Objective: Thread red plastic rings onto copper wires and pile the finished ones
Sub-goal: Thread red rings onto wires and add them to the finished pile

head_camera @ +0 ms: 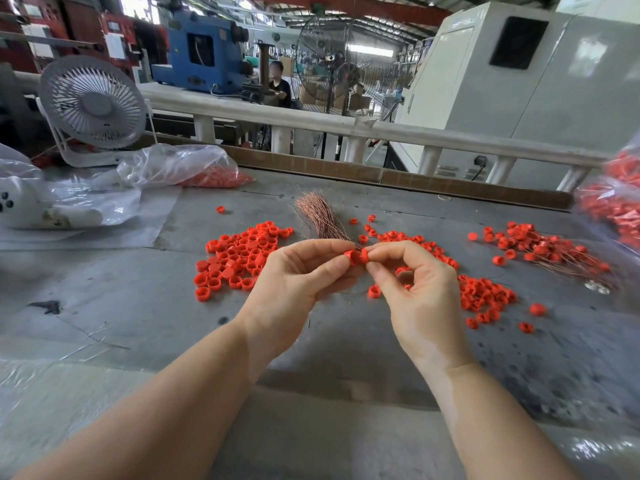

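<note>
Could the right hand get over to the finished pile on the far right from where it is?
Probably yes: the finished pile lies on the right hand's side with open table between, but its fingers pinch a red ring now.

Left hand: the left hand [294,278] pinches a red ring [352,258] between thumb and forefinger.
Right hand: the right hand [419,289] pinches a second ring [364,255], touching the first.
Wire bundle: copper wires [317,216] lie fanned just beyond the grip.
Loose rings: one heap [239,258] left of the grip, another [481,296] right (partly hidden by the hand).
Finished pile: ringed wires [547,247] far right of the grip.
Worktop: grey worktop [121,306]; white fan [91,105] well beyond-left.
</note>
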Motion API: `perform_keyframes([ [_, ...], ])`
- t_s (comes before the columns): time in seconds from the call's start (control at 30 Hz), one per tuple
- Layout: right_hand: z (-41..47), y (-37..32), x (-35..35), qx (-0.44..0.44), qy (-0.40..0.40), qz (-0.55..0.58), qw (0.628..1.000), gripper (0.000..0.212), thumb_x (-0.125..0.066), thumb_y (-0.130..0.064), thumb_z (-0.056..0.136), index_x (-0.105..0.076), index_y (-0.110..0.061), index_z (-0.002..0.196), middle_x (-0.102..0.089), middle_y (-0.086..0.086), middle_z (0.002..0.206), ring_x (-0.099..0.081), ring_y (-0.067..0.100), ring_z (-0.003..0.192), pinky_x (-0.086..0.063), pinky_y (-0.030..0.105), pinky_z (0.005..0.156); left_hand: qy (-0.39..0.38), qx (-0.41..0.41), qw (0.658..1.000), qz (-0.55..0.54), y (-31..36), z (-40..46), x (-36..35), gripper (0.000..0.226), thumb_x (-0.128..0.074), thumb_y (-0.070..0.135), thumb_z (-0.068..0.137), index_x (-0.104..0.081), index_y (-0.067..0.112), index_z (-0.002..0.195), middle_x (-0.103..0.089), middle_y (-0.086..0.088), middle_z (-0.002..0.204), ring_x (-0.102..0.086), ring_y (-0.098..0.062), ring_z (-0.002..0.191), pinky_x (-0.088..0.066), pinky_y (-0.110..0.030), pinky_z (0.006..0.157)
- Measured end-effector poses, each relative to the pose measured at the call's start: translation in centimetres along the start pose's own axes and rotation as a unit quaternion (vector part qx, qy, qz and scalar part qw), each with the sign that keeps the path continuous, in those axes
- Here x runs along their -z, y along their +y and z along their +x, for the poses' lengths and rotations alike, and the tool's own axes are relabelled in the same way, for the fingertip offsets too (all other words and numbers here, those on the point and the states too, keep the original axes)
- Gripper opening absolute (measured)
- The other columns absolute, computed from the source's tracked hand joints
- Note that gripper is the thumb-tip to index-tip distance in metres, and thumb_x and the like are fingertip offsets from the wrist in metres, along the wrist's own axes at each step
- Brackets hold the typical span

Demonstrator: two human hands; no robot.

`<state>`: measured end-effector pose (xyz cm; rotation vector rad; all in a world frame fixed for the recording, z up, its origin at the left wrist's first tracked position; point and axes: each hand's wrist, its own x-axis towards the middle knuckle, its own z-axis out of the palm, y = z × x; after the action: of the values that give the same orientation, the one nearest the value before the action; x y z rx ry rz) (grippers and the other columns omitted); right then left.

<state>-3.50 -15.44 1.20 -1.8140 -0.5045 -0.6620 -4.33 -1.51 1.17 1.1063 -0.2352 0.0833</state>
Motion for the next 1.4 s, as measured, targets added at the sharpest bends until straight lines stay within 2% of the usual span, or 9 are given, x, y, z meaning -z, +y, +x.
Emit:
perform_keyframes([
  [0.07, 0.01, -0.02, 0.00, -0.004, -0.005, 0.002, 1.000, 0.032, -0.067, -0.001, 0.081, -0.064, -0.033, 0.078, -0.068, -0.016, 0.080, -0.061, 0.004, 0.072, -0.043, 0.013, 0.062, 0.002, 0.000, 1.000, 0.001, 0.02, 0.01, -0.01, 0.023, -0.064, 0.010, 0.065, -0.068, 0.006, 0.088, -0.073, -0.009, 0.079, -0.070, -0.017, 0.073, -0.057, -0.027, 0.075],
  [0.4, 0.01, -0.21, -0.01, 0.000, 0.001, 0.002, 1.000, 0.035, -0.068, -0.002, 0.081, -0.063, -0.036, 0.076, -0.066, -0.020, 0.074, -0.058, 0.005, 0.063, -0.041, 0.012, 0.059, 0.002, 0.011, 1.000, -0.017, -0.01, 0.11, 0.03, 0.021, -0.063, 0.009, 0.067, -0.068, 0.007, 0.087, -0.072, -0.007, 0.078, -0.070, -0.015, 0.072, -0.057, -0.024, 0.073],
  [0.53, -0.12, -0.25, -0.05, 0.003, 0.008, -0.011, 1.000, 0.031, -0.068, 0.000, 0.080, -0.064, -0.031, 0.077, -0.064, -0.016, 0.070, -0.058, 0.003, 0.063, -0.041, 0.010, 0.060, 0.000, 0.032, 0.999, -0.037, 0.02, 0.16, 0.05, 0.020, -0.061, 0.007, 0.068, -0.068, 0.005, 0.087, -0.072, -0.008, 0.077, -0.070, -0.015, 0.071, -0.057, -0.022, 0.069],
  [0.73, -0.24, -0.22, 0.01, -0.019, 0.010, -0.021, 1.000, 0.026, -0.070, -0.002, 0.079, -0.066, -0.028, 0.076, -0.064, -0.011, 0.069, -0.060, 0.015, 0.061, -0.046, 0.025, 0.060, -0.001, 0.051, 0.998, -0.043, 0.00, 0.15, 0.03, 0.021, -0.061, 0.006, 0.069, -0.066, 0.002, 0.089, -0.072, -0.009, 0.077, -0.070, -0.016, 0.071, -0.057, -0.021, 0.069],
  [1.07, 0.02, -0.16, 0.16, -0.063, 0.000, -0.009, 0.998, 0.028, -0.069, -0.005, 0.080, -0.065, -0.032, 0.071, -0.065, -0.018, 0.066, -0.061, 0.018, 0.062, -0.049, 0.027, 0.062, 0.006, 0.054, 0.998, -0.041, -0.06, 0.31, -0.03, 0.022, -0.061, 0.005, 0.068, -0.066, 0.002, 0.090, -0.072, -0.011, 0.078, -0.070, -0.017, 0.071, -0.056, -0.021, 0.066],
  [1.2, -0.04, -0.26, 0.18, -0.072, -0.001, -0.005, 0.997, 0.023, -0.073, -0.011, 0.078, -0.065, -0.030, 0.069, -0.067, -0.015, 0.069, -0.061, 0.014, 0.061, -0.048, 0.026, 0.062, 0.007, 0.055, 0.998, -0.036, -0.15, 0.29, 0.06, 0.021, -0.062, 0.006, 0.068, -0.067, 0.003, 0.088, -0.072, -0.012, 0.080, -0.070, -0.018, 0.074, -0.057, -0.023, 0.070],
  [1.4, 0.00, -0.10, 0.18, -0.082, 0.001, -0.006, 0.997, 0.023, -0.070, -0.010, 0.080, -0.064, -0.029, 0.069, -0.067, -0.012, 0.071, -0.062, 0.020, 0.062, -0.049, 0.032, 0.063, 0.003, 0.056, 0.998, -0.029, -0.17, 0.27, -0.01, 0.020, -0.062, 0.006, 0.067, -0.068, 0.005, 0.086, -0.073, -0.010, 0.078, -0.071, -0.017, 0.072, -0.055, -0.021, 0.065],
])
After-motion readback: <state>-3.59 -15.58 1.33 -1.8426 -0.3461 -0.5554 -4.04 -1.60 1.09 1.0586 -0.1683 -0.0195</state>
